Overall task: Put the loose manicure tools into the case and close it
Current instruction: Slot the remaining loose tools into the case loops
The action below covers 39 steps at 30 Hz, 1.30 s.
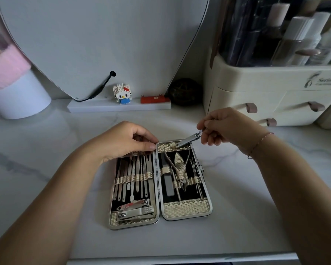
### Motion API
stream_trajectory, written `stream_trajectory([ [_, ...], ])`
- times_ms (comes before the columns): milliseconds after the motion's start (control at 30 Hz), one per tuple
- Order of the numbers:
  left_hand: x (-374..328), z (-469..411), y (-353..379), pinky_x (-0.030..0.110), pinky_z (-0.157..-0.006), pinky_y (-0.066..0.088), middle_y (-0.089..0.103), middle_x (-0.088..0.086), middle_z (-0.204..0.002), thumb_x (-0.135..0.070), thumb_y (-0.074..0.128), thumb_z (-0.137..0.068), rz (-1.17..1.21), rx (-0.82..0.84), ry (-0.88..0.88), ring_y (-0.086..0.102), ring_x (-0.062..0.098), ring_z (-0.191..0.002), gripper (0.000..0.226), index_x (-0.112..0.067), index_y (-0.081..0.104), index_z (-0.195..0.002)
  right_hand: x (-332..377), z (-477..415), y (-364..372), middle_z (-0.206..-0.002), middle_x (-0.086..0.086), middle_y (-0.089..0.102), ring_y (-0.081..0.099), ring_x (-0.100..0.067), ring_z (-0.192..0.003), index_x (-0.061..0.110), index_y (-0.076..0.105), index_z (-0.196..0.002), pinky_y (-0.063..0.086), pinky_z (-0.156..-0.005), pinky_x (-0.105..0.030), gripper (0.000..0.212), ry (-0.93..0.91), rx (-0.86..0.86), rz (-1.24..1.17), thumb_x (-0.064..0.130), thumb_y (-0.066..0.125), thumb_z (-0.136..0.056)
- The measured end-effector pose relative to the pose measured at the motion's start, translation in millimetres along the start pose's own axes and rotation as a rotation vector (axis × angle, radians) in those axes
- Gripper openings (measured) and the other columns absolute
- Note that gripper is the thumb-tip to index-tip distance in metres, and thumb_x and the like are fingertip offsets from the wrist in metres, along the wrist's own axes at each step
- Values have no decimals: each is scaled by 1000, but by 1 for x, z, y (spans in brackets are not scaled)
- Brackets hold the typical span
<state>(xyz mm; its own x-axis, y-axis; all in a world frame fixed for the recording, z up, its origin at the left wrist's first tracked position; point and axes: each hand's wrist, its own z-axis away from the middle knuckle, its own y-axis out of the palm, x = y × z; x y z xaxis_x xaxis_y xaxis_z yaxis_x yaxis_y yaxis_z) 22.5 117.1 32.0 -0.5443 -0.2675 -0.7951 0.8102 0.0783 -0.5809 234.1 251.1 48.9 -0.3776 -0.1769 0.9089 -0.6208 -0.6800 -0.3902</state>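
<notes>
The manicure case (187, 209) lies open flat on the white marble table, two halves side by side, gold-patterned lining with black inside. Its left half holds several thin metal tools under a strap and two nail clippers (135, 210) at the near end. The right half holds a file, nippers (180, 167) and thin picks. My left hand (122, 140) rests curled on the far edge of the left half, holding it down. My right hand (225, 127) pinches a silver nail clipper (187, 140), whose tip touches the gold pocket at the far end of the right half.
A cream cosmetics organiser with drawers (271, 96) stands at the back right, close to my right hand. A mirror base (120, 108) with a toy figure and a red item sits behind the case. A white cup (19, 98) stands at the back left.
</notes>
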Motion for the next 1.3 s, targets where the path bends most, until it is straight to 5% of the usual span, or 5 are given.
stream_trajectory([
  [433, 0, 1, 0, 17, -75, 47, 74, -1, -89, -23, 76, -72, 8, 2, -3, 63, 3, -77, 17, -25, 75, -89, 2, 2, 1, -58, -10, 68, 57, -13, -43, 4, 62, -74, 44, -41, -16, 25, 0, -46, 36, -1, 42, -87],
  [767, -1, 1, 0, 14, -70, 46, 72, 0, -84, -22, 76, -73, 5, 7, 4, 61, 2, -72, 15, -23, 75, -88, 9, 8, 1, -70, -14, 66, 56, -7, -46, -4, 63, -95, 46, -47, -13, 15, -89, -9, -66, 5, 51, -93],
  [1300, -1, 0, 0, 11, -67, 45, 72, 0, -83, -21, 76, -73, 4, -5, 9, 59, 0, -69, 14, -24, 74, -86, 9, 9, -2, -67, -14, 64, 55, -8, -46, -7, 60, -99, 44, -47, -15, 22, -12, 150, -93, 4, 41, -97],
])
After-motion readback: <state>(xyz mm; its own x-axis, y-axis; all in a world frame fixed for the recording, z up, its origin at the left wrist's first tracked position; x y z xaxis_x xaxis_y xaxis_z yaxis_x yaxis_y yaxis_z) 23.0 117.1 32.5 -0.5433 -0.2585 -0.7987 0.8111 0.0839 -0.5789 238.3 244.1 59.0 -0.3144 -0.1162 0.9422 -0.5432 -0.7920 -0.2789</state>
